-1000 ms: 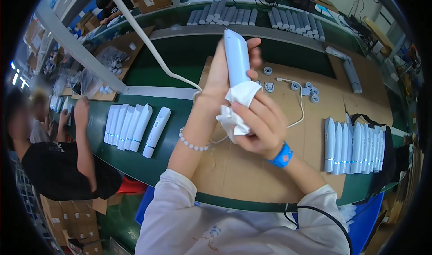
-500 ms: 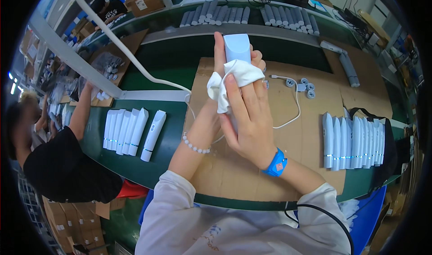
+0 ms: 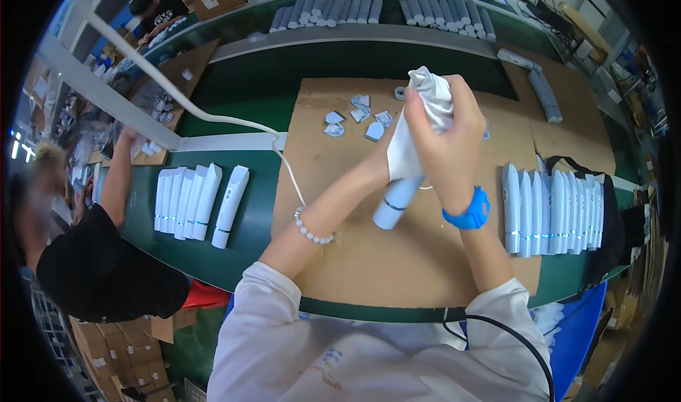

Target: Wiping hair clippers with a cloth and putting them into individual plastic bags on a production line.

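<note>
A white wand-shaped device (image 3: 397, 196) is held upright over the brown cardboard sheet (image 3: 355, 253). My left hand (image 3: 379, 164) grips its middle from behind, mostly hidden. My right hand (image 3: 447, 136) presses a white cloth (image 3: 429, 93) over the device's top end. A bead bracelet sits on my left wrist and a blue band on my right wrist.
A row of white devices (image 3: 195, 200) lies left on the green belt (image 3: 248, 239). Another row (image 3: 550, 207) lies right beside a black bag. Small blue-white pieces (image 3: 355, 118) are scattered on the cardboard. A white hose (image 3: 177, 93) crosses. Another person (image 3: 85, 239) works at left.
The device has tipped lower and nearer the cardboard. My right hand has slid the cloth up from its middle to cover its top end.
</note>
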The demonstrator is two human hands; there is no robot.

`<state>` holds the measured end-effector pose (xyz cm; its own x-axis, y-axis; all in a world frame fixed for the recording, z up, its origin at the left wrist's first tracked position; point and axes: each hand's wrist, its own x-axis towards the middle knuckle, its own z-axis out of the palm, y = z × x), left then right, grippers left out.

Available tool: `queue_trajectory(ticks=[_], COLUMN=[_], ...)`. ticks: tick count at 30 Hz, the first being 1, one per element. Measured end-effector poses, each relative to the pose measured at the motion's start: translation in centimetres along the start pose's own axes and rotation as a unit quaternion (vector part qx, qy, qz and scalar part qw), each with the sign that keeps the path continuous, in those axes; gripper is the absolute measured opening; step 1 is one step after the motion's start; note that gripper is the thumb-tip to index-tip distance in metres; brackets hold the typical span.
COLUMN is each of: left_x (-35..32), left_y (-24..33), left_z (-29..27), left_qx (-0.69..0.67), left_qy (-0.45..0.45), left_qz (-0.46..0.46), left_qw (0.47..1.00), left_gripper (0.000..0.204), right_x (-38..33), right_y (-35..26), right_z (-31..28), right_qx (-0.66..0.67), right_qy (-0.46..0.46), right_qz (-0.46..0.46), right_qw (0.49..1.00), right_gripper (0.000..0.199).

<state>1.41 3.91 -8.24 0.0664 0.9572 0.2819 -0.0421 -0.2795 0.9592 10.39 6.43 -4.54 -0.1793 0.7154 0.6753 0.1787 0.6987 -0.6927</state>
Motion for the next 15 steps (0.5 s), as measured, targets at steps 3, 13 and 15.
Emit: queue_trajectory(ticks=[3,13,15], left_x=[-0.2,0.0,-0.1], left_y=[-0.3,2.3,3.4], left_z=[-1.1,-0.2,-0.3], left_qx=[-0.022,-0.030,-0.058], left_qy=[-0.021,-0.039,-0.044], left_qz=[-0.059,-0.144,-0.174], left_qw=[0.998,0.988,0.982], left_gripper=[0.041,0.051,0.057], right_x=[0.4,2.3,2.8], right_y=[0.7,2.7,3.1], right_z=[-0.1,-2.0,-2.0], right_qx=[0.036,0.249,0.311], right_qy=[0.043,-0.070,-0.032], right_qz=[0.003,0.178,0.243], right_qw=[0.998,0.950,0.918], right_gripper=[0.020,0.037,0.036])
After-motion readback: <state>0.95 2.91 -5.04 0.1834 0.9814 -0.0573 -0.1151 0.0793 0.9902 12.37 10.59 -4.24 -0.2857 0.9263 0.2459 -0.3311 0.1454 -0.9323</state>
